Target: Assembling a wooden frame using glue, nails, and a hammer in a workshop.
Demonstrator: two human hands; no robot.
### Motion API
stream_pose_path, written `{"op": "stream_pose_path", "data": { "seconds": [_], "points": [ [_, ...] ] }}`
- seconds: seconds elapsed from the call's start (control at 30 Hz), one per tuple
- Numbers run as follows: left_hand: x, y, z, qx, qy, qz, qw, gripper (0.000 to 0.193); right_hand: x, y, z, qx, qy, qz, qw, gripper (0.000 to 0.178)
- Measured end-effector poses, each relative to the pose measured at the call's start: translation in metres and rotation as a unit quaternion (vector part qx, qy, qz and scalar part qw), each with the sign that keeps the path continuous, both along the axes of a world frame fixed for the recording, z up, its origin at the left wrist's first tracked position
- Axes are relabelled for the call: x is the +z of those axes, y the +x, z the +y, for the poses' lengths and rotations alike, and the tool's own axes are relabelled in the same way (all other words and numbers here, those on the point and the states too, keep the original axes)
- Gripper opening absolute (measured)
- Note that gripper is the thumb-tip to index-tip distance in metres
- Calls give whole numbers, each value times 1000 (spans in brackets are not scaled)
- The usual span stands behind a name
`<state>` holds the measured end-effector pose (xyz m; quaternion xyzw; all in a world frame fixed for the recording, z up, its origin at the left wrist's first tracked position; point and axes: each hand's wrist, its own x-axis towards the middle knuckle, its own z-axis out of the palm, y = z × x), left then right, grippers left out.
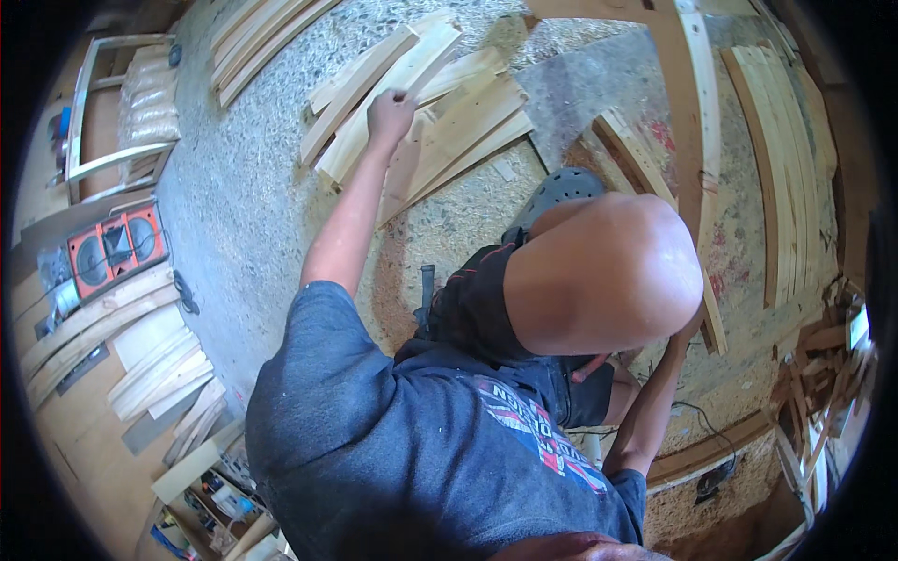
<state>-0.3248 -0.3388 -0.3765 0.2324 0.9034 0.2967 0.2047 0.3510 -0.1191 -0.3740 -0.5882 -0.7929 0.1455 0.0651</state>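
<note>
My left hand is stretched forward over a pile of pale wooden boards, its fingers curled closed. Directly under it lies a long light board; whether the fingers grip its edge or something small, I cannot make out. Beside that board are other planks, overlapping at slants on the floor. My right forearm runs up beside my raised knee, which hides the right hand. Close to where that forearm disappears, a long wooden piece stretches away from me, with a pale edge and small dark holes.
Stacked planks lie at the right and more boards at the far left. An orange-red speaker box stands at the left near a wooden frame. Offcuts and a cable lie at the right.
</note>
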Motion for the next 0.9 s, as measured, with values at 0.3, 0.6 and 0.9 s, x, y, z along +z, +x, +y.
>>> {"op": "stream_pose_path", "data": {
  "seconds": [0.3,0.6,0.9],
  "points": [
    [-29,-15,-58,30,-45,277,959,75,-25,21,8,-25,-11,25,999,50],
    [20,-48,-53,-125,-29,166,978,76,-36,28,27,-28,-24,-22,999,65],
    [164,37,32,-169,384,-435,797,53,-11,-6,11,-90,-17,67,994,42]
  ]
}}
